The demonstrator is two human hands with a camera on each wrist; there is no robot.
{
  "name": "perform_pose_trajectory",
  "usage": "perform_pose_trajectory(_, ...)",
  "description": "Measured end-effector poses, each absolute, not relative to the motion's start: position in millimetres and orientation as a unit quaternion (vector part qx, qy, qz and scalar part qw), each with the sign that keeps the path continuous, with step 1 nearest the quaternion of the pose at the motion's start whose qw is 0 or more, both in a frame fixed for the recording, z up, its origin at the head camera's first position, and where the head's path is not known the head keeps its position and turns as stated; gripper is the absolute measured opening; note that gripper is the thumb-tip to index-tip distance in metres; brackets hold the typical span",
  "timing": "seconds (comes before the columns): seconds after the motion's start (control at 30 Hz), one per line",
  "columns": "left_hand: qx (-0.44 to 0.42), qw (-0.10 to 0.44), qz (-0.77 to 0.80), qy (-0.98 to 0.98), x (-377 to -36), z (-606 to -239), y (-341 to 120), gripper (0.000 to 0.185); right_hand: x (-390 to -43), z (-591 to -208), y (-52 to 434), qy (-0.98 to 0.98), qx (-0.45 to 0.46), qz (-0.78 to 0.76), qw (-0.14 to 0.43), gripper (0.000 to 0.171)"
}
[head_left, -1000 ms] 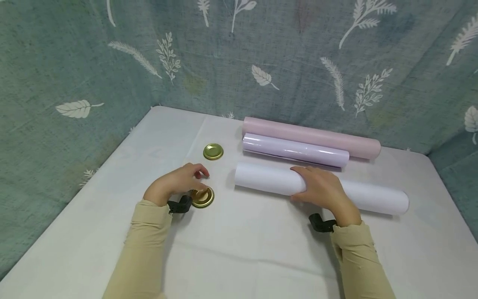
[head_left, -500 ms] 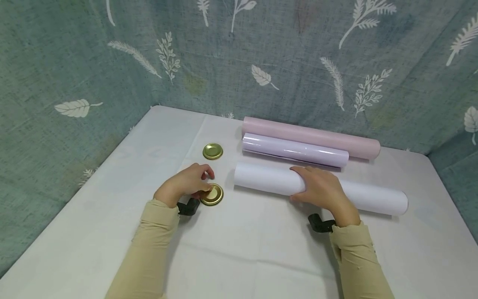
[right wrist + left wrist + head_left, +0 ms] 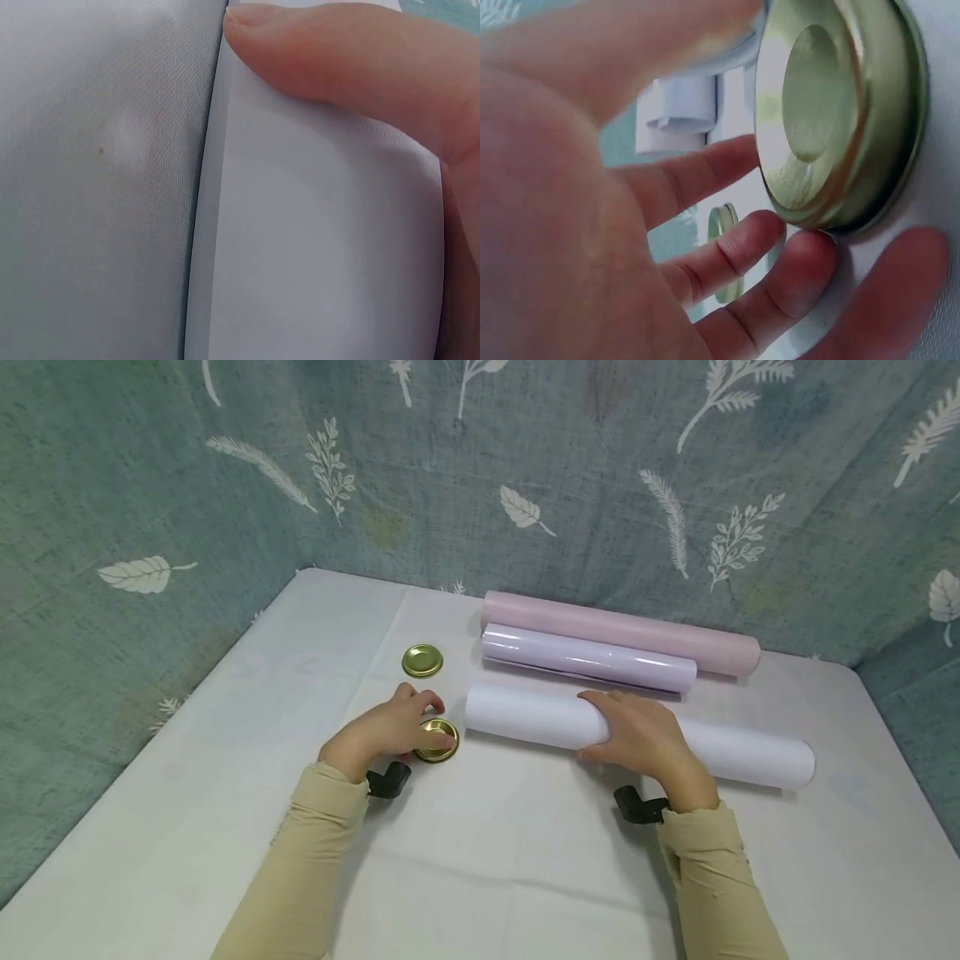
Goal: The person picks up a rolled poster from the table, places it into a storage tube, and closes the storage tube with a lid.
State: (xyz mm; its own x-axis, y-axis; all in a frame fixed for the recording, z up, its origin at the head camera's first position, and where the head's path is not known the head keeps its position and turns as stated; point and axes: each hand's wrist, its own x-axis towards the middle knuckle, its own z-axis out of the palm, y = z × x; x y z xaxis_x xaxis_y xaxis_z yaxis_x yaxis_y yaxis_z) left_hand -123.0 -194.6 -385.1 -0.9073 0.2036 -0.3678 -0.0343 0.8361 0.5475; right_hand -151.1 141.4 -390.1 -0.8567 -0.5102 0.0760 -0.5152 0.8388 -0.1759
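My left hand (image 3: pixel 386 727) is at a round gold metal jar lid (image 3: pixel 439 754) on the left half of the table. The thumb reaches over the lid's top in the head view. In the left wrist view the lid (image 3: pixel 810 97) fills the upper right, with fingertips right at its rim. A second gold lid (image 3: pixel 422 661) lies a little farther back. My right hand (image 3: pixel 637 735) grips a thick white paper roll (image 3: pixel 536 718) around its middle, thumb on the near side. The right wrist view shows the thumb lying across the white roll (image 3: pixel 322 225).
Behind the white roll lie a glossy lilac roll (image 3: pixel 588 656) and a longer pink roll (image 3: pixel 622 631), nearly parallel. The table (image 3: pixel 465 860) has a creased white cloth. A green leaf-patterned curtain (image 3: pixel 450 485) hangs along the back and left sides.
My left hand and the nearer lid have moved right and slightly away from me, close to the white roll's left end. The right hand stays on its roll; the whole view shifts slightly.
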Motion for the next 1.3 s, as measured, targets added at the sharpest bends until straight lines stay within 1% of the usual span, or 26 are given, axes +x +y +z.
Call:
perform_pose_trajectory(0.1,0.055,0.19,0.229,0.953,-120,-386,-188,0.066,-151,-390,140,-0.959,0.267,0.097,0.017,0.079)
perform_pose_trajectory(0.17,0.06,0.176,0.202,0.962,-119,-386,-185,0.068,-151,-389,139,-0.959,0.265,0.097,0.016,0.079)
perform_pose_trajectory(0.23,0.063,0.166,0.176,0.968,-117,-386,-182,0.066,-151,-389,138,-0.959,0.265,0.099,0.015,0.079)
perform_pose_trajectory(0.37,0.065,0.149,0.143,0.976,-116,-384,-179,0.055,-152,-389,135,-0.958,0.269,0.099,0.015,0.079)
perform_pose_trajectory(0.43,0.066,0.136,0.136,0.979,-116,-383,-179,0.053,-152,-390,134,-0.958,0.27,0.097,0.017,0.079)
perform_pose_trajectory(0.63,0.066,0.108,0.17,0.977,-120,-381,-184,0.06,-152,-388,134,-0.96,0.265,0.092,0.018,0.078)
perform_pose_trajectory(0.83,0.063,0.098,0.231,0.966,-125,-381,-194,0.045,-152,-388,135,-0.96,0.265,0.09,0.016,0.078)
perform_pose_trajectory(1.0,0.052,0.104,0.274,0.955,-128,-379,-197,0.043,-151,-387,136,-0.96,0.266,0.09,0.013,0.078)
perform_pose_trajectory(1.07,0.056,0.106,0.282,0.952,-129,-379,-198,0.041,-150,-387,137,-0.96,0.264,0.092,0.011,0.078)
perform_pose_trajectory(1.3,0.09,0.093,0.272,0.953,-131,-378,-200,0.023,-149,-390,139,-0.96,0.261,0.095,0.016,0.078)
